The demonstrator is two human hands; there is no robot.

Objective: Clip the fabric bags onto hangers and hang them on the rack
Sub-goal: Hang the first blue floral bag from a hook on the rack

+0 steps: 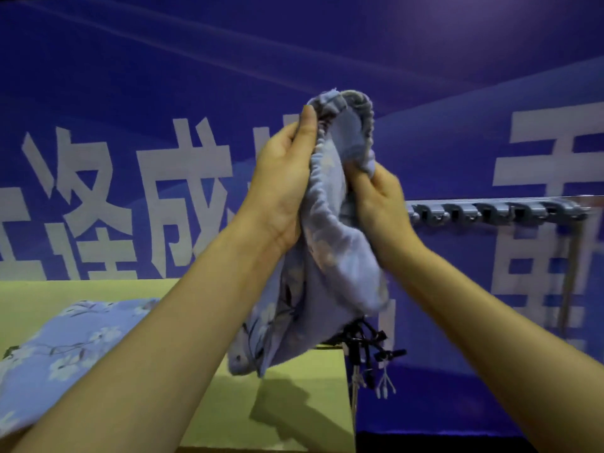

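Holding a blue floral fabric bag raised above the table, I have my left hand pinching its gathered rim, thumb pressed flat on the cloth and fingers hidden behind it. My right hand curls round the other side of the opening. I judge this the readying step, with nothing clipped on yet. Next I need a hanger from what I take for the black clip bundle at the table edge, then the hooked rack on my right.

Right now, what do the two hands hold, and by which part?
One blue floral fabric bag, by its gathered rim: the left hand grips the rim near the top, the right hand grips it lower, on the opposite side.
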